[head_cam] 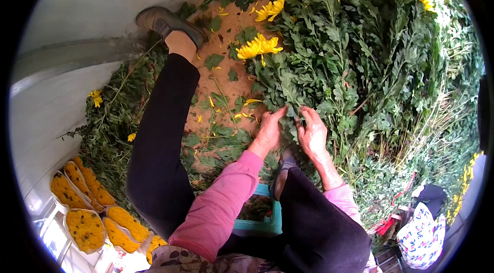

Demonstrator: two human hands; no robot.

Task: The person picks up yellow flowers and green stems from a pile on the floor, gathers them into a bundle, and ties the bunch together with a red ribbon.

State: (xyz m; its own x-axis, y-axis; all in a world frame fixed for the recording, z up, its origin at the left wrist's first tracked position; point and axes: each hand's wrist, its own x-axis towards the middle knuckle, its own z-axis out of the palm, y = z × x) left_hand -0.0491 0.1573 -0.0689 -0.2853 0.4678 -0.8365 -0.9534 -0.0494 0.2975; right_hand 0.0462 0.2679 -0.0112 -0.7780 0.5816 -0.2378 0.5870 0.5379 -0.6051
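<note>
Yellow chrysanthemum flowers (pixel 260 47) on leafy green stems lie before me, their lower leaves reaching down to my hands. My left hand (pixel 270 128) touches the leaves at its fingertips, thumb side toward the stems. Just to its right, my right hand (pixel 312 130) has its fingers curled at the same leaves; whether either hand grips a stem cannot be told. A large heap of chrysanthemum stems (pixel 359 53) fills the upper right, close beside my right hand.
Loose leaves and petals litter the brown floor covering (pixel 216 51). A turquoise plastic stool (pixel 258 227) is between my legs. Bundles packed with yellow flower heads (pixel 85 230) stand at lower left, and a white patterned bag (pixel 422 238) at lower right. A pale wall (pixel 96 7) runs along the left.
</note>
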